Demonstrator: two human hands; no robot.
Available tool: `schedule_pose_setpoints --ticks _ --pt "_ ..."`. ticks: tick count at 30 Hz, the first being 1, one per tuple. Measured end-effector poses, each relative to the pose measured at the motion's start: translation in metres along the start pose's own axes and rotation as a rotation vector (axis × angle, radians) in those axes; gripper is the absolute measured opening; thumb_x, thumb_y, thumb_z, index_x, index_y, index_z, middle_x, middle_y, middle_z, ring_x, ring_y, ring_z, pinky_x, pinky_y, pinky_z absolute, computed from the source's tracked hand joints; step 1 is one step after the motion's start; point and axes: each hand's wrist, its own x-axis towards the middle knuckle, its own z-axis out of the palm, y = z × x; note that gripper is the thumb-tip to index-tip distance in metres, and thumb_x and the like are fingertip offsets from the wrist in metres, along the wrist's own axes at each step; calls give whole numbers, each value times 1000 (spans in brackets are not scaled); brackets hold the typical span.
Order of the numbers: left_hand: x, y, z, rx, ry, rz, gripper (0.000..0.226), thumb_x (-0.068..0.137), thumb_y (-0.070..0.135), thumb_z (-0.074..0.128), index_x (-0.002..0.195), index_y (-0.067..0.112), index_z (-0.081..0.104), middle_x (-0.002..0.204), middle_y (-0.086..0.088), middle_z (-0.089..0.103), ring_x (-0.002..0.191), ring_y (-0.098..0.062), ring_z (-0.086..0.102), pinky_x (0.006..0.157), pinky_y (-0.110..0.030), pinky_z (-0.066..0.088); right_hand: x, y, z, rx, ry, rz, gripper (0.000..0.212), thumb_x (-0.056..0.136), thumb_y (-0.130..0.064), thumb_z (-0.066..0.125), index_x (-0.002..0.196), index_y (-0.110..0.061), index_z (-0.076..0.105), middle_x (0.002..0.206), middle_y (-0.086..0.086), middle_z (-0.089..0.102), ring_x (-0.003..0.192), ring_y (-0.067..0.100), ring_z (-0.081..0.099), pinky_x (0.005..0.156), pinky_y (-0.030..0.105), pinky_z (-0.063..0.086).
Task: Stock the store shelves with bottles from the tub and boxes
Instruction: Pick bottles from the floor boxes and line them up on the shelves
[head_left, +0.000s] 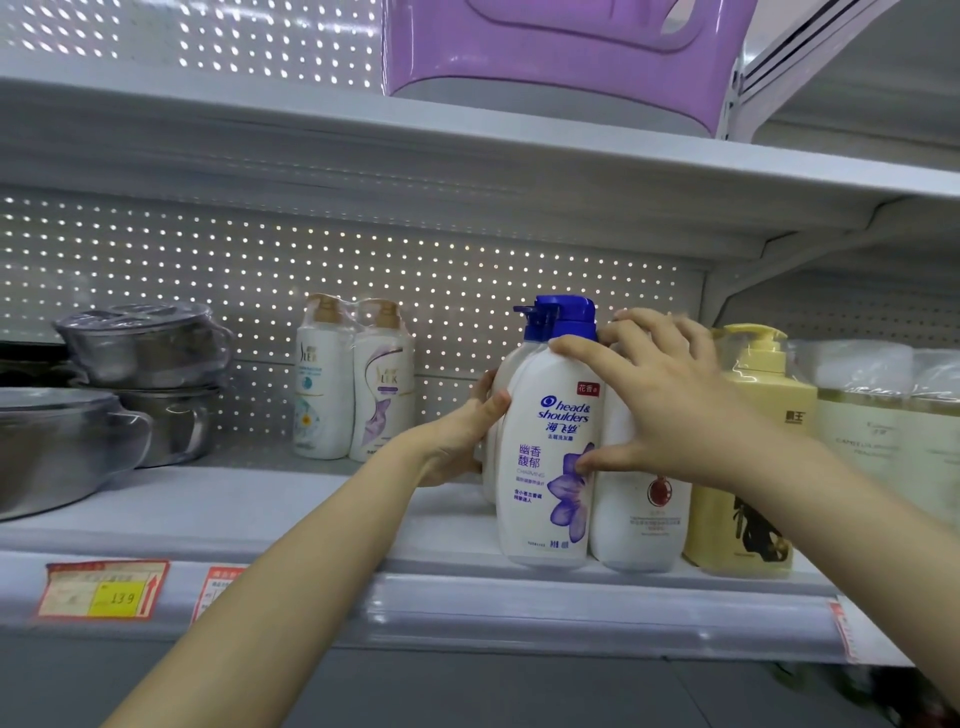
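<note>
A white Head & Shoulders bottle (540, 499) with a blue pump and a purple flower stands at the front edge of the middle shelf (447, 561). A second blue-pumped bottle (527, 325) stands right behind it. My left hand (460, 434) presses against their left side, fingers curled round the rear one and thumb on the front one. My right hand (670, 400) reaches from the right, index finger on the front bottle's shoulder and thumb on its label. Its other fingers lie over the top of a white bottle (641, 525) with a red emblem.
A yellow pump bottle (748, 457) and pale wrapped packs (883, 415) stand to the right. A wrapped twin pack of white bottles (353, 384) sits further left at the back, with stacked steel pots (140, 358) beyond. A purple plastic stool (561, 57) rests on the upper shelf.
</note>
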Motion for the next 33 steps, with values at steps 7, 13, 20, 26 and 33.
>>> schedule_pose_setpoints --ticks 7,13,20,26,33 --pt "-3 2 3 22 11 -10 139 30 91 66 147 47 7 148 -6 41 130 -29 47 99 -57 46 -2 -3 -5 17 -68 13 101 73 -69 65 152 -41 7 153 -3 22 147 21 1 118 42 -4" --pt "-8 4 6 92 52 -41 141 29 96 59 149 47 2 150 -6 40 133 -31 44 107 -61 36 -3 -3 -4 33 -54 17 103 72 -67 68 152 -40 9 154 -1 23 148 22 1 118 44 -4" --pt "-22 19 13 168 45 -111 139 31 102 47 149 50 -4 161 1 18 147 -29 16 117 -61 12 -7 0 -2 75 -32 8 101 73 -68 66 152 -43 7 155 -4 23 149 18 -3 118 42 -8" --pt "-51 39 16 240 177 -108 89 83 69 34 153 35 -11 163 10 1 149 -19 6 119 -45 11 -20 -2 9 324 162 36 79 79 -70 34 151 -40 23 156 -10 30 150 12 -4 116 31 -15" --pt "-94 49 28 150 504 153 57 93 63 40 146 41 34 146 26 32 133 -4 32 107 -33 28 -33 -28 17 685 430 104 49 96 -38 47 144 -27 43 148 -18 31 147 2 6 117 19 -2"
